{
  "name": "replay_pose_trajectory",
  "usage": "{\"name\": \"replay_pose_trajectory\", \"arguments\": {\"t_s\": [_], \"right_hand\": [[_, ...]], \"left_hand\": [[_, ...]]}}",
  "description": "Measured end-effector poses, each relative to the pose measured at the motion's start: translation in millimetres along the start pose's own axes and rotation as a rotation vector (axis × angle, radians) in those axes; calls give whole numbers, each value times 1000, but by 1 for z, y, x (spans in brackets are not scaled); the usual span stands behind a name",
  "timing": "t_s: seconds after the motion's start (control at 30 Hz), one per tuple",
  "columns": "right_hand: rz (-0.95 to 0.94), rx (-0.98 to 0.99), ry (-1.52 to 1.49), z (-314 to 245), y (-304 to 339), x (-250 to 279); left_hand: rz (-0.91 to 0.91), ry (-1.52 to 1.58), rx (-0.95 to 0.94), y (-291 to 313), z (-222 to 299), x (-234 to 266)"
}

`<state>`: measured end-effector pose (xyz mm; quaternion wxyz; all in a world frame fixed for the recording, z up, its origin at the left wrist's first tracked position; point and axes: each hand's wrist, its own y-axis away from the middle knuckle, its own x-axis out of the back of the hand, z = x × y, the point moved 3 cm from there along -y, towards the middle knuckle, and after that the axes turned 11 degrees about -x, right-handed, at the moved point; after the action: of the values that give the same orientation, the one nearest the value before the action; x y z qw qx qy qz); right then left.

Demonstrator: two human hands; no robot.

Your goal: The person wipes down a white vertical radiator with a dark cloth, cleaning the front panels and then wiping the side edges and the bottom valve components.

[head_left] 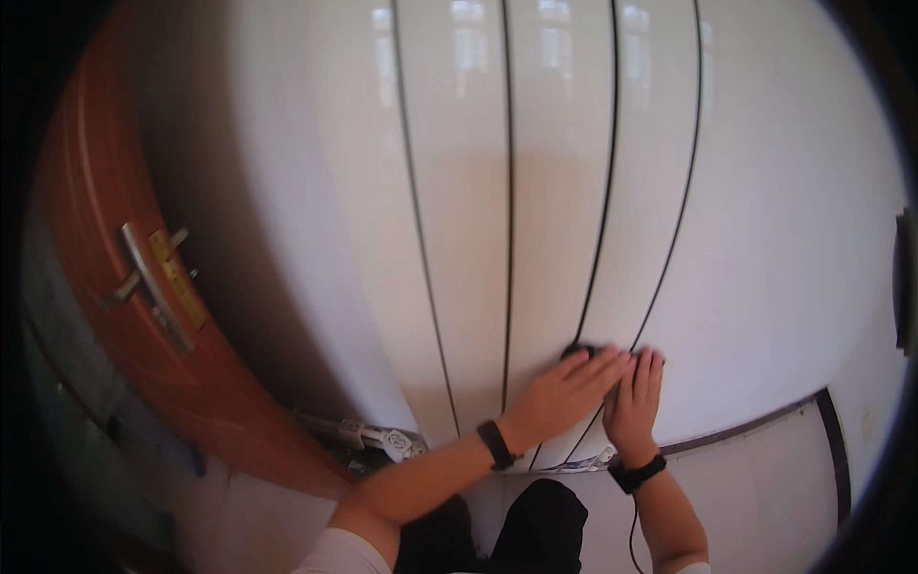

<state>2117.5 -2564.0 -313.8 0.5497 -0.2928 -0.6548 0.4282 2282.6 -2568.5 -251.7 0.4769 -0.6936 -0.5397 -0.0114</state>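
In front of me stands a tall glossy white panel (755, 239) with several thin black lines running down it. Low on this panel, my left hand (569, 387) reaches to the right, its fingers fairly straight over a small black object (579, 350). Close beside it, my right hand (634, 402) points upward with its fingers together, the fingertips meeting those of my left hand. Dark edges show around both sets of fingertips, so both hands seem to press the black object to the surface. My fingers cover most of it, and its kind cannot be made out.
At the left is a brown wooden door (115, 210) with a metal handle (153, 287). White pipe fittings (382, 440) lie low between door and panel. Pale floor tiles (746, 478) run below, and a dark object (902, 282) is at the right edge. A thin cable (633, 536) hangs from my right wrist.
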Motion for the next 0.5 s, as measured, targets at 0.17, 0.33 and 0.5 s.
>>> {"name": "replay_pose_trajectory", "arguments": {"t_s": [0.17, 0.33, 0.5], "right_hand": [[232, 91, -151, -87, -177, 54], [520, 250, -274, -161, -311, 100], [620, 315, -246, -201, -345, 115]], "left_hand": [[106, -288, 30, -42, -125, 115], [105, -419, -15, -77, -230, 230], [179, -446, 33, -66, -260, 258]]}}
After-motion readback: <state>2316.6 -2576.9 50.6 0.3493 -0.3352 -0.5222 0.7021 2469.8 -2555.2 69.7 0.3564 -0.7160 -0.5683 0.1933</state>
